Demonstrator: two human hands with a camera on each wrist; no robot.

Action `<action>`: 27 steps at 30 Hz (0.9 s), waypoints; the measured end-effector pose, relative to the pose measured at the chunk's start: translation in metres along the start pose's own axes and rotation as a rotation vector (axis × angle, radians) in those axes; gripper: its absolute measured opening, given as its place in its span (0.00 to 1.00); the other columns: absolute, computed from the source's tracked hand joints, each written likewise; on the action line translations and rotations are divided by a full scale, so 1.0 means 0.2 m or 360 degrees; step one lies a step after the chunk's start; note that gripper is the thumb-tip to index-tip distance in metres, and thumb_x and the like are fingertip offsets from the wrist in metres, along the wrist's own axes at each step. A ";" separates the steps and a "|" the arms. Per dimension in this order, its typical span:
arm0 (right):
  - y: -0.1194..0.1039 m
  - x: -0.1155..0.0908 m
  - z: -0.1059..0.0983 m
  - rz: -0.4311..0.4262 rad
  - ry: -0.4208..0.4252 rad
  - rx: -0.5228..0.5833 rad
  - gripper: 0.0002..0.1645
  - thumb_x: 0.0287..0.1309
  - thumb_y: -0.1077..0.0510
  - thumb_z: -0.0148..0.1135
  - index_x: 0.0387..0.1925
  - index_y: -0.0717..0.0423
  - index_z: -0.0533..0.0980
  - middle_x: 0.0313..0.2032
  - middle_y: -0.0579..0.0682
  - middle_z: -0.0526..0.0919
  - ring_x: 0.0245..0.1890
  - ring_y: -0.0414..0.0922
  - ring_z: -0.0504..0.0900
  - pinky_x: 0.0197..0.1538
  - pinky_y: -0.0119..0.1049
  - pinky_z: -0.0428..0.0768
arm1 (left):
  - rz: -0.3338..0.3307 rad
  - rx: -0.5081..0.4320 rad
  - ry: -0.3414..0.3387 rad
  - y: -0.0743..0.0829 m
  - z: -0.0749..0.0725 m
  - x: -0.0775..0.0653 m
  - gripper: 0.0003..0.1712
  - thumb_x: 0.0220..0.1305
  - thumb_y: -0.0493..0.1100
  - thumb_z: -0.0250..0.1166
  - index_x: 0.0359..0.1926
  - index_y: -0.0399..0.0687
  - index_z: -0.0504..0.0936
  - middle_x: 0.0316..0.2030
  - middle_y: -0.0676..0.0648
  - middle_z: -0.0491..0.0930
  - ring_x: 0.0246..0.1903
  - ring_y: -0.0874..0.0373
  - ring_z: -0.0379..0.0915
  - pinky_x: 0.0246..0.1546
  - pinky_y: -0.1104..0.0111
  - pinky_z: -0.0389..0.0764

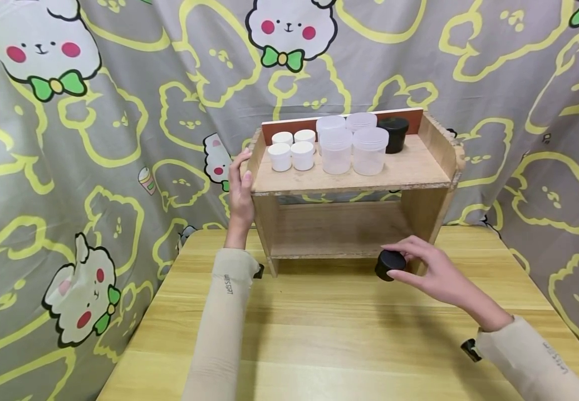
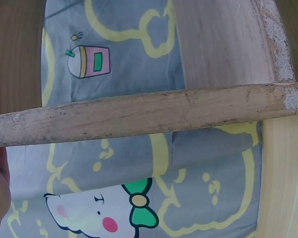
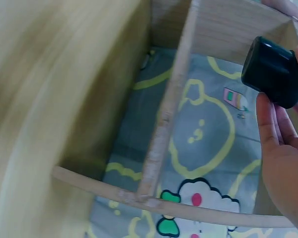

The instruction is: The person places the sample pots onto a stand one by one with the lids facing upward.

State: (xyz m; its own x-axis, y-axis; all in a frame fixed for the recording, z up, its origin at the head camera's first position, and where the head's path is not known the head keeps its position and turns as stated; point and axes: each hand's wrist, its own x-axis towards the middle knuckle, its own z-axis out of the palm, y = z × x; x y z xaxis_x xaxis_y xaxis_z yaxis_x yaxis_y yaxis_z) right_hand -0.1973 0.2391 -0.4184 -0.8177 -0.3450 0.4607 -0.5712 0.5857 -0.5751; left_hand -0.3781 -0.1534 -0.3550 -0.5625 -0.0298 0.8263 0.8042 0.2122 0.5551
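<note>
My right hand (image 1: 440,273) pinches a small black lidded jar (image 1: 391,264) between thumb and fingers, in front of the wooden shelf's lower opening at its right side. In the right wrist view the glossy black jar (image 3: 270,72) is tilted, held at its end. My left hand (image 1: 241,197) rests against the outer side of the shelf's left panel (image 1: 264,228), fingers pointing up along it. From the left wrist, one fingertip (image 2: 1,161) touches that panel's edge (image 2: 139,115). The wooden shelf (image 1: 354,181) stands upright on the table.
On the top board stand several small white jars (image 1: 292,156), several translucent tubs (image 1: 337,156) and a black jar (image 1: 395,136) at the right. Below is a lower board (image 1: 339,231). A patterned curtain (image 1: 139,111) hangs behind and beside the wood-grain table (image 1: 309,345).
</note>
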 end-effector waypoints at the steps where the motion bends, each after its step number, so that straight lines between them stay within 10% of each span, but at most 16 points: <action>1: -0.01 0.01 -0.01 -0.0006 0.0014 0.0002 0.30 0.55 0.60 0.77 0.60 0.46 0.82 0.48 0.42 0.81 0.44 0.32 0.79 0.47 0.24 0.78 | 0.0000 0.0001 -0.0001 0.00 0.00 0.00 0.30 0.72 0.53 0.46 0.68 0.42 0.67 0.72 0.44 0.67 0.76 0.55 0.59 0.77 0.56 0.55; 27: -0.26 0.33 -0.29 -0.0138 0.0375 0.0010 0.31 0.53 0.66 0.77 0.60 0.50 0.83 0.48 0.45 0.81 0.48 0.30 0.75 0.54 0.16 0.69 | -0.0022 -0.0028 0.0014 0.01 0.01 0.00 0.30 0.70 0.51 0.47 0.68 0.44 0.68 0.73 0.44 0.66 0.75 0.53 0.58 0.75 0.54 0.55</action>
State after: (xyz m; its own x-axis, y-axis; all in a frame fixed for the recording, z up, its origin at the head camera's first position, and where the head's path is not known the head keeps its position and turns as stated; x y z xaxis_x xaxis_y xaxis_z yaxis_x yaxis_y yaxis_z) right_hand -0.2183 0.2276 -0.3191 -0.7266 -0.2127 0.6532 -0.6396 0.5566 -0.5302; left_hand -0.3760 -0.1512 -0.3539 -0.5721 -0.0412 0.8191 0.7995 0.1947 0.5682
